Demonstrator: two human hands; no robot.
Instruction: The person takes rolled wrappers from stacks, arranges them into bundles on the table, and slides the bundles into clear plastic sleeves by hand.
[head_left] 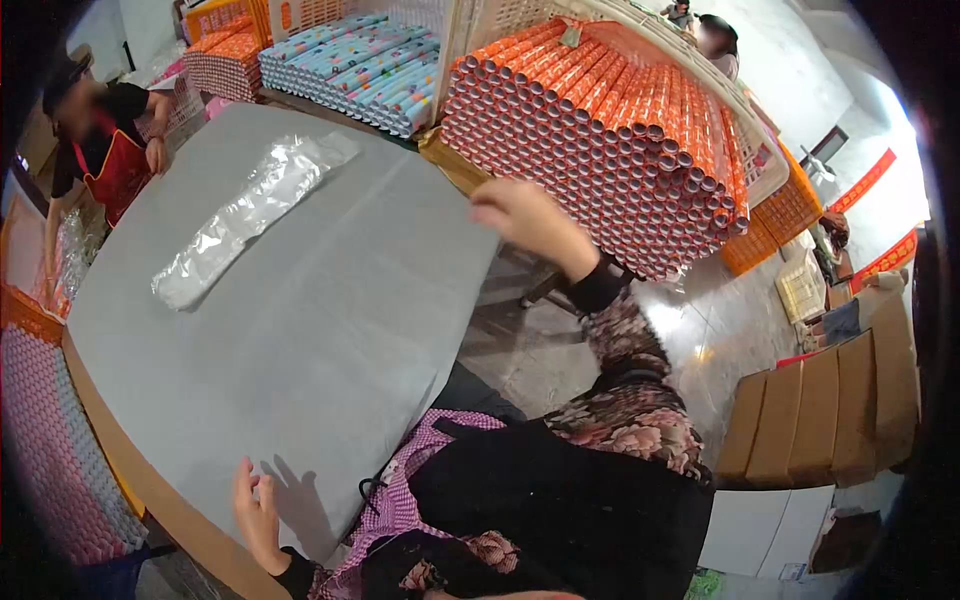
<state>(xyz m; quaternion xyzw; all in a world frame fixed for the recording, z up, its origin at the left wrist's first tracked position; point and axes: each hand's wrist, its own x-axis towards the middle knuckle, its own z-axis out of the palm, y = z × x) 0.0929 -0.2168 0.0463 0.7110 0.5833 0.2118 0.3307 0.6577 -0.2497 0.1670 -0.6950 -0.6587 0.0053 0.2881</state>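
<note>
My left hand (pixel 258 512) hovers above the near edge of the grey-covered table (pixel 300 330), fingers apart and nothing in them. My right hand (pixel 528 215) is raised past the table's right corner, in front of the stacked orange patterned rolls (pixel 600 120). Its fingers are loosely bent and slightly apart, and I see nothing held there. On the far half of the table lies a crinkled bundle of clear plastic sleeves (pixel 245 225), touched by neither hand.
Light-blue patterned rolls (pixel 350 65) fill a crate behind the table. Pink and grey rolls (pixel 65 440) are stacked at the left. A person in a red apron (pixel 110 165) stands at the far left. Flattened cardboard boxes (pixel 820 410) lean at the right.
</note>
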